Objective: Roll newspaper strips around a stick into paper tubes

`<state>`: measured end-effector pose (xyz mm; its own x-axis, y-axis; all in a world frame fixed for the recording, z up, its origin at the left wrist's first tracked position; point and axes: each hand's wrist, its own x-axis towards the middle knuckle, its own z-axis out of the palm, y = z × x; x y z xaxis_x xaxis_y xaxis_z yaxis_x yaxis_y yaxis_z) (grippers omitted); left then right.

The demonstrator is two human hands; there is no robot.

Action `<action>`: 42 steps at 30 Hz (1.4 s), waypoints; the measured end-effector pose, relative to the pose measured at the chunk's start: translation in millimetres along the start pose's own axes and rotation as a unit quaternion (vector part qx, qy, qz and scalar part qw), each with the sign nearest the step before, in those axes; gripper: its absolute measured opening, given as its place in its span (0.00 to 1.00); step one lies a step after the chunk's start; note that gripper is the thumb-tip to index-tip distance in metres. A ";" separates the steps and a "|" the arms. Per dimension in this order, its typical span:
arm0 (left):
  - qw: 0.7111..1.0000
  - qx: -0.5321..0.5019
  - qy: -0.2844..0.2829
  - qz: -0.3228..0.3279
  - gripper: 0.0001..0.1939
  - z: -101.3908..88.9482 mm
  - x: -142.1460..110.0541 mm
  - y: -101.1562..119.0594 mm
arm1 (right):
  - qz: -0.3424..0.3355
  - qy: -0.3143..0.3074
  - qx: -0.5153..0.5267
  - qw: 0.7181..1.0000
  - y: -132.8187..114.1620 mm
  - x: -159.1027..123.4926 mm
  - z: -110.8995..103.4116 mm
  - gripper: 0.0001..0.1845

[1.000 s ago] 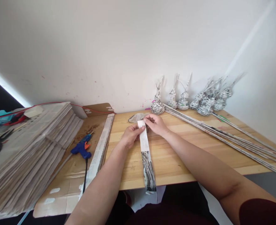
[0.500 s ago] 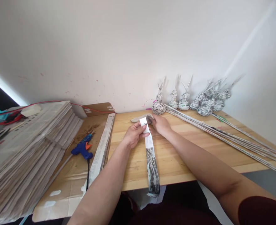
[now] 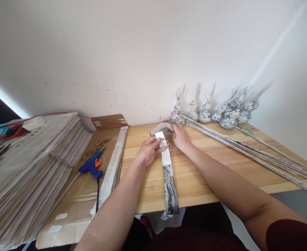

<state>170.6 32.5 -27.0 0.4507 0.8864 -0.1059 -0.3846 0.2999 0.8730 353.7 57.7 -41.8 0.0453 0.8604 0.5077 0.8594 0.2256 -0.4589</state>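
My left hand (image 3: pixel 150 150) pinches a long printed paper strip (image 3: pixel 170 186) near its far end, thumb on top. The strip has a white upper part with a small dark print and a dark, photo-like lower part. It runs toward me, and its near end hangs past the table's front edge. My right hand (image 3: pixel 181 137), just beyond, has its fingers closed on the right end of a greyish, bent, flat piece (image 3: pixel 160 128). That piece arches behind the strip's top; whether it is cloth or paper I cannot tell. Some right fingertips are hidden.
Several woven paper figures (image 3: pixel 205 113) stand along the wall. Long rolled paper sticks (image 3: pixel 231 148) lie across the table (image 3: pixel 153 181) at the right. On the left, a blue glue gun (image 3: pixel 91 168) rests on cardboard (image 3: pixel 72 209) beside a tall newspaper stack (image 3: pixel 49 177).
The greyish piece has risen into a higher arch, its left end shifting right. My right hand has moved slightly. My left hand keeps hold of the strip almost in place.
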 end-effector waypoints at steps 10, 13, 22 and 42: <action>0.999 -0.031 0.025 -0.019 0.19 6.6 -0.1 6.3 | 0.081 -0.092 -0.058 0.991 -12.5 -2.9 -7.8 0.26; 0.998 -0.041 0.026 -0.029 0.26 7.7 -0.4 8.7 | 0.083 -0.093 -0.051 0.991 -12.4 -2.6 -8.6 0.30; 0.998 -0.049 0.025 -0.020 0.23 8.5 -1.9 9.8 | 0.040 -0.018 -0.025 0.999 -10.4 -2.2 -5.1 0.19; 0.998 -0.050 -0.012 -0.019 0.19 5.9 -0.7 6.8 | 0.012 -0.019 0.066 0.998 -8.3 -5.9 -4.8 0.15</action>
<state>172.5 31.8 -18.1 0.4853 0.8653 -0.1253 -0.4450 0.3678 0.8165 348.7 48.5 -37.5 0.0437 0.8826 0.4681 0.7839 0.2602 -0.5638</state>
